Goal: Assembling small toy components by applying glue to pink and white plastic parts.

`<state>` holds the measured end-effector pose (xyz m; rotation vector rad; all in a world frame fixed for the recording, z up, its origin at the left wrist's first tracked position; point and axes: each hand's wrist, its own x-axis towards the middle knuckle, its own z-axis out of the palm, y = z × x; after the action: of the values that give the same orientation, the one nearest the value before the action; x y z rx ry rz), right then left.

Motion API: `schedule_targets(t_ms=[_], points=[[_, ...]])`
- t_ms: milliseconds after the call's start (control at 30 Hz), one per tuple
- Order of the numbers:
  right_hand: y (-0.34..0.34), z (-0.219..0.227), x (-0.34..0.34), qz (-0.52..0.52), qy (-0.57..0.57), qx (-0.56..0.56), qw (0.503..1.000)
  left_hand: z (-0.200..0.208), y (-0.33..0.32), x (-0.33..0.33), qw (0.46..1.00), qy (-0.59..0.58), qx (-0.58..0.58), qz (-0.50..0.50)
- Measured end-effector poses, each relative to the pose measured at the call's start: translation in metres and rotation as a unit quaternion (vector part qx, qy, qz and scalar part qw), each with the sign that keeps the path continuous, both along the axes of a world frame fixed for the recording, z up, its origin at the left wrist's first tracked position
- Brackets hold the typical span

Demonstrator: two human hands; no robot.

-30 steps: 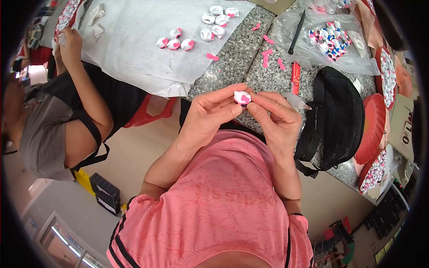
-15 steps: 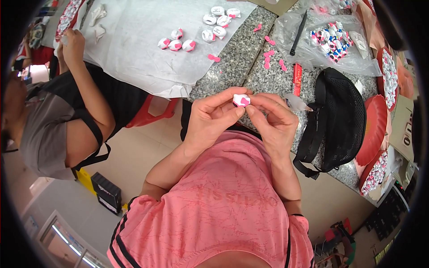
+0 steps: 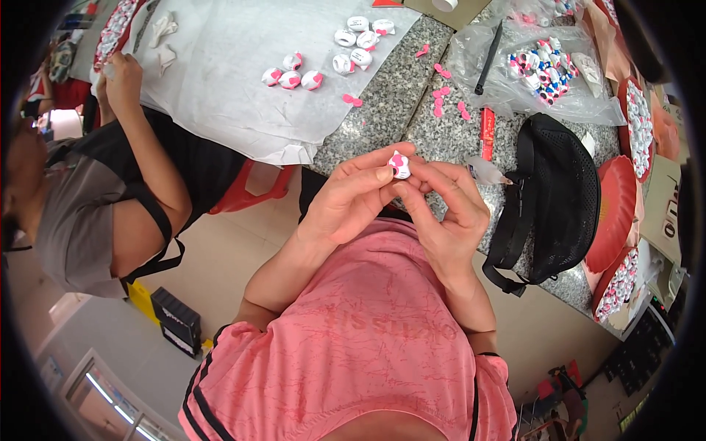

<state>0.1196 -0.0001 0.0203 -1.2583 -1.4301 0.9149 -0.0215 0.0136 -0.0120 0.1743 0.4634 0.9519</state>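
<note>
A small white toy head (image 3: 400, 167) with pink patches is held up over the near edge of the counter. Thumb and fingers of my left hand (image 3: 342, 197) pinch it from the left. From the other side, the bent fingertips of my right hand (image 3: 451, 204) press at its right edge and partly cover it. Several loose pink bow-shaped pieces (image 3: 441, 92) lie on the stone beyond my hands. On the white sheet rest a group of white heads with pink parts (image 3: 291, 80) and a group of mostly white ones (image 3: 360, 56).
A clear plastic bag (image 3: 471, 70) bears many coloured pieces and a black stick (image 3: 490, 59). To the right lie a red packet (image 3: 487, 132), a small clear bottle (image 3: 485, 171), a black mesh bag (image 3: 562, 198) and a red tray (image 3: 616, 209). A co-worker (image 3: 88, 198) sits at left.
The toy head has been turned between my fingers, so another side faces up. My left thumb has moved up onto it. The loose pieces lie as before.
</note>
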Motion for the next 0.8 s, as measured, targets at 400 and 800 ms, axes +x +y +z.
schedule_targets(t_ms=[400,800], points=[[-0.001,-0.011,0.01,0.015,0.034,-0.025,0.999,0.005,-0.007,0.01,0.972,0.178,0.13,0.083],[0.002,-0.015,0.017,0.027,0.081,-0.058,0.995,0.012,-0.007,0.012,0.936,0.271,0.201,0.096]])
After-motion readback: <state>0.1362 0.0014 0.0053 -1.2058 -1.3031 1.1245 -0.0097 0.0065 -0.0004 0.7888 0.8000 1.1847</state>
